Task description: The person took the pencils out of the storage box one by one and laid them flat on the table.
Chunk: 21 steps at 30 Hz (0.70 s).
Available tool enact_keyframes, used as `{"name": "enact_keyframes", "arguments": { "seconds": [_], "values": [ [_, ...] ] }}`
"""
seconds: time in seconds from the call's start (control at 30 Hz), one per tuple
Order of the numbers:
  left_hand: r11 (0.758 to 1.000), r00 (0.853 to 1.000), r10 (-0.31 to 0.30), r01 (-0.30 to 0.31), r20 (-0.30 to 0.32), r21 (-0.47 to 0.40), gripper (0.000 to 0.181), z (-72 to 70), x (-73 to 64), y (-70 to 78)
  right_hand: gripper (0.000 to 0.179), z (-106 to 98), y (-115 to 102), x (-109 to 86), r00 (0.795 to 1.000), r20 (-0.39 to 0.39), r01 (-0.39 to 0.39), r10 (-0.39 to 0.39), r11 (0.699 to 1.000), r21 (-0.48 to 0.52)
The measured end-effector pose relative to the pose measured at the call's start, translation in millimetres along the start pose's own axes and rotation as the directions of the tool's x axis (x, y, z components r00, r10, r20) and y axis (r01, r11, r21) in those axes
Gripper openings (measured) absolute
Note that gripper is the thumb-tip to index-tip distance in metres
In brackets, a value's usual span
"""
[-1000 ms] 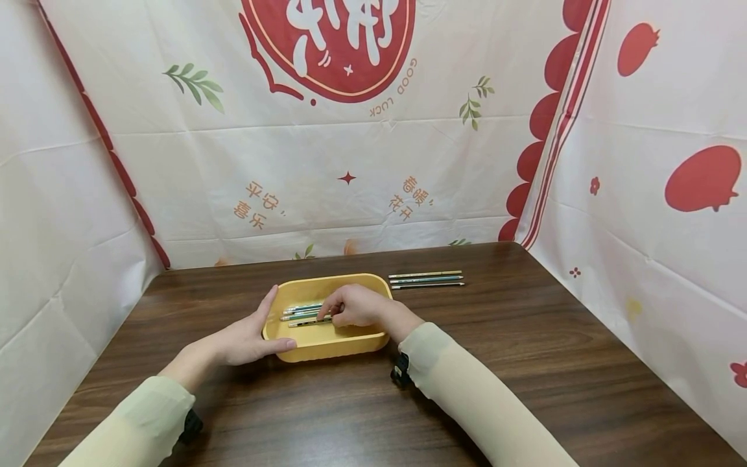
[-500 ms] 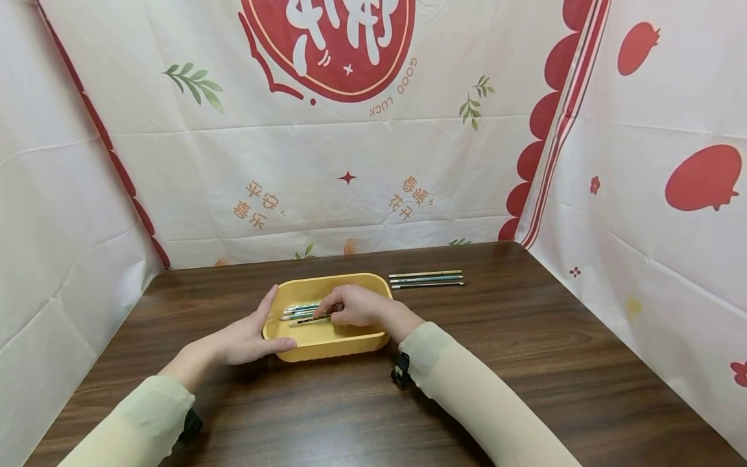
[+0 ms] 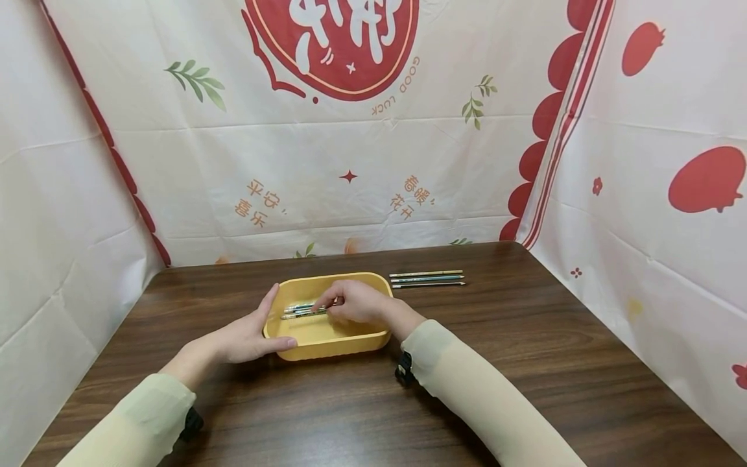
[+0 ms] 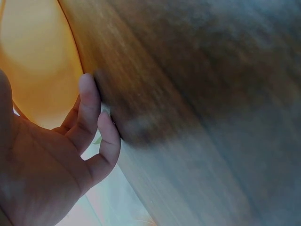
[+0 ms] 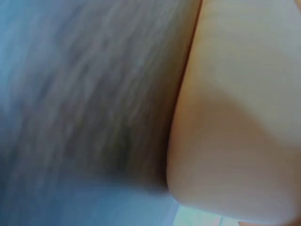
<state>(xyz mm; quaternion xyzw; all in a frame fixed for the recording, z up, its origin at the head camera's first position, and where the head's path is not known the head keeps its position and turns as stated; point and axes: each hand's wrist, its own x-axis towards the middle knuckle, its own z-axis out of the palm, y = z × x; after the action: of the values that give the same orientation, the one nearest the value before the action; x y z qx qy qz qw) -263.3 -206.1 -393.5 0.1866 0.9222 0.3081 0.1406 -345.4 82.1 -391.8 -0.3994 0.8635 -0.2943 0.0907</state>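
Note:
A yellow rectangular bin [image 3: 335, 349] sits on the table. My left hand [image 3: 245, 336] holds its left end, thumb over the front rim and fingers along the outer wall. In the left wrist view the left hand [image 4: 51, 160] lies against the yellow bin [image 4: 40, 61]. My right hand [image 3: 358, 303] reaches into the bin and pinches a dark pencil [image 3: 306, 314], just above or touching several other pencils [image 3: 297, 307] lying side by side. Its fingertips partly hide the pencils. Mostly the bin's outer wall [image 5: 225, 160] fills the right wrist view.
Three pencils [image 3: 428, 279] lie parallel on the brown wood-grain table [image 3: 525, 363], right of the bin near the back edge. A printed cloth [image 3: 344, 149] stands behind the table and along both sides.
My right hand has lifted the dark pencil from the bin's floor and shifted it slightly back toward the other pencils. The left hand keeps its hold; the bin stays in place.

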Motion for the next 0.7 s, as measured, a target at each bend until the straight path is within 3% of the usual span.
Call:
{"name": "enact_keyframes", "arguments": {
  "seconds": [0.37, 0.7],
  "values": [
    [1.0, 1.0, -0.012, 0.012, 0.015, -0.024, 0.133, -1.0, 0.6, 0.4, 0.029, -27.4, -16.1, -4.0, 0.996, -0.061, 0.061, -0.064, 0.997, -0.045],
    [1.0, 1.0, -0.017, 0.017, 0.012, -0.011, 0.132, -1.6, 1.0, -0.2, 0.028, -55.6, -20.4, -28.4, 0.991, -0.121, 0.044, -0.05, 0.998, -0.046]
  ]
}}
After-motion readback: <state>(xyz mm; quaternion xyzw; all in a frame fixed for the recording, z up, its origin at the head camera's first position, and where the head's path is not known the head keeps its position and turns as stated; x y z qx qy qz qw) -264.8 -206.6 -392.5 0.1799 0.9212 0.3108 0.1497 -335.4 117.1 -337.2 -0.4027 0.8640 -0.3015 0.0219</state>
